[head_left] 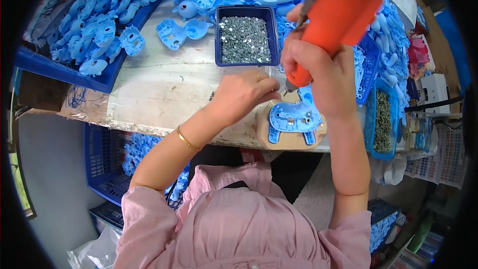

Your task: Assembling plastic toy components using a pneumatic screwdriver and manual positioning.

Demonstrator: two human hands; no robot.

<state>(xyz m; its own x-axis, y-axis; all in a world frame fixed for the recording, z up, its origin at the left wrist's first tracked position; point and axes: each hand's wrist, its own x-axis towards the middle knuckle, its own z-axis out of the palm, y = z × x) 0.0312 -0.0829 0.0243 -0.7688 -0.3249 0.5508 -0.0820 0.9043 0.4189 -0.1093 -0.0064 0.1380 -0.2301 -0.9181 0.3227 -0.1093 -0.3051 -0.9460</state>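
Note:
My right hand (326, 72) grips an orange power screwdriver (341, 12), its tip pointing down just beyond a light blue plastic toy half-shell (288, 119). The shell lies with its hollow side up on a tan block (264, 130) at the table's near edge. Beside the driver's tip, my left hand (236, 94) has its thumb and fingers drawn together. Whatever is between those fingertips is too small to make out. Past this hand stands a dark blue tray (217, 45) of small silver metal pieces (245, 37).
Heaped blue toy parts (92, 25) fill a large blue bin (107, 82) at left; more lie along the back. Loose shells (172, 34) sit left of the tray. At right stands a light blue box (371, 142) of screws (382, 119). A blue crate (102, 169) is below the table.

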